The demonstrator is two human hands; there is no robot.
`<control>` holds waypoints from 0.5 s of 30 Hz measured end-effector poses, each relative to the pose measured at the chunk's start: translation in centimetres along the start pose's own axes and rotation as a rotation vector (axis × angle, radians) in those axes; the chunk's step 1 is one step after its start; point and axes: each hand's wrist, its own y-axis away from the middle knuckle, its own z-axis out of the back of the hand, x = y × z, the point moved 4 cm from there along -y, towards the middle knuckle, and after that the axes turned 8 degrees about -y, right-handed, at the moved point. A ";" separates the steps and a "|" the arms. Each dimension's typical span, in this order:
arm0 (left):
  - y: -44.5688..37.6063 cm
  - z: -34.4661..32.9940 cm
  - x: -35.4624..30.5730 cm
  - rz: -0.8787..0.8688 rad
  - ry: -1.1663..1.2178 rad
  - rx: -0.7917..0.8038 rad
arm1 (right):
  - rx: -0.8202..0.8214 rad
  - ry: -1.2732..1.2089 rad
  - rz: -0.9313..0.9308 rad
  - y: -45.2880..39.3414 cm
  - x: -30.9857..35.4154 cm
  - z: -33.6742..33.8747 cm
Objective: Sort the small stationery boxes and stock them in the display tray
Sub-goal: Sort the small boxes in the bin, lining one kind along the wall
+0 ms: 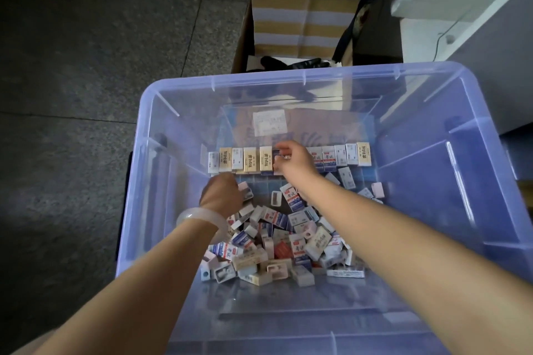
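Observation:
A clear display tray (372, 112) lies inside a big translucent blue bin (288, 75). Along the tray's far side stands a row of small stationery boxes (248, 159), tan ones and white-and-blue ones, upright side by side. My right hand (291, 159) reaches into the middle of that row and pinches a small box at the gap beside the tan ones. Nearer to me lies a loose heap of boxes (282, 242). My left hand (223, 194), with a pale bangle on the wrist, is at the heap's far left edge, fingers curled down among the boxes; what they hold is hidden.
The bin sits on a dark stone floor (86, 81). Behind it is a taped cardboard carton (302, 3) with dark items at its foot. A white and grey counter (476, 23) rises at the right. A few stray boxes (375, 190) lie to the right in the tray.

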 end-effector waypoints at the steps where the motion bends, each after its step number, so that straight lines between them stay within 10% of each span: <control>1: 0.1 0.0 0.0 0.003 0.001 0.002 | 0.015 -0.037 -0.027 0.1 0.0 0.0; 9: 0.4 0.8 0.0 -0.086 -0.150 -0.002 | 0.245 0.367 0.130 2.2 1.2 2.6; 15: 2.0 -0.8 1.0 -0.317 -0.637 0.338 | 0.728 0.981 0.221 6.0 0.1 3.5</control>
